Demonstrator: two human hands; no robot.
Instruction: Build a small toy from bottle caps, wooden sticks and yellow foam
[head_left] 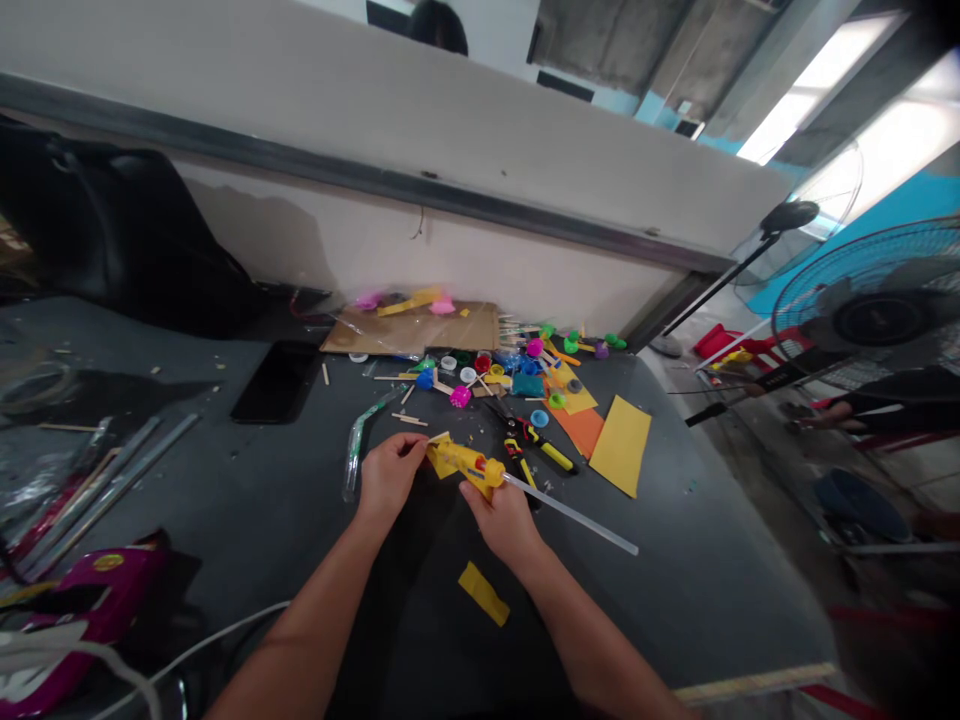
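My right hand is wrapped round the handle of a yellow hot glue gun. A long translucent glue stick juts from the gun's back end toward the right. The nozzle end points left, toward my left hand. With thumb and fingers closed, that hand pinches what looks like a small yellow paper piece with a pale edge, close to the nozzle. Exactly where the tip meets the piece cannot be made out. Below the hands, a yellow paper strip lies on the dark table.
Pliers, small paint pots and colourful clay pieces lie beyond my hands. Yellow paper is at right. A phone, a black bag and a magenta device with white cable are left. A fan stands beyond the table.
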